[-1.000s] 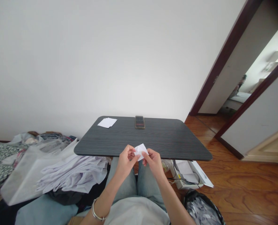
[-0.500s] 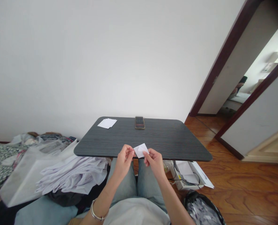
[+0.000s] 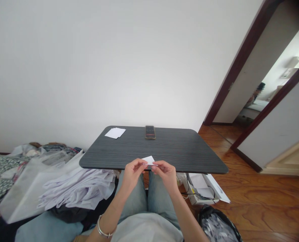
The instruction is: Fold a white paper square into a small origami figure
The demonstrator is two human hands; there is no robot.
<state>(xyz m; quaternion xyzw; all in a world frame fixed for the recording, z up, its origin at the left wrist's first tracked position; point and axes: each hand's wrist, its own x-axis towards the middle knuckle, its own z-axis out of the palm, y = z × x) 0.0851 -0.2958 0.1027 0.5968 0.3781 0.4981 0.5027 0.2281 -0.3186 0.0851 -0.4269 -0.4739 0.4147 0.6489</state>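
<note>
A small piece of white paper [image 3: 148, 160] is held between my two hands at the near edge of the dark table [image 3: 179, 148]. My left hand [image 3: 133, 171] pinches its left side between thumb and fingers. On the other side, my right hand [image 3: 166, 173] grips the right part in the same way. The paper's near edge looks folded, and its top corner points away from me. Fingertips cover its lower left and right corners.
White paper sheets [image 3: 115, 132] lie stacked at the table's far left; a phone-like dark object [image 3: 150, 132] is at the back middle. Folded white cloth [image 3: 79, 188] is piled at left. On the right floor are a box with cables [image 3: 202, 191] and a black bag of scraps [image 3: 218, 227].
The paper has turned and its near part now looks folded up. My left hand, earlier at its left corner, has moved right and both hands are closer together.
</note>
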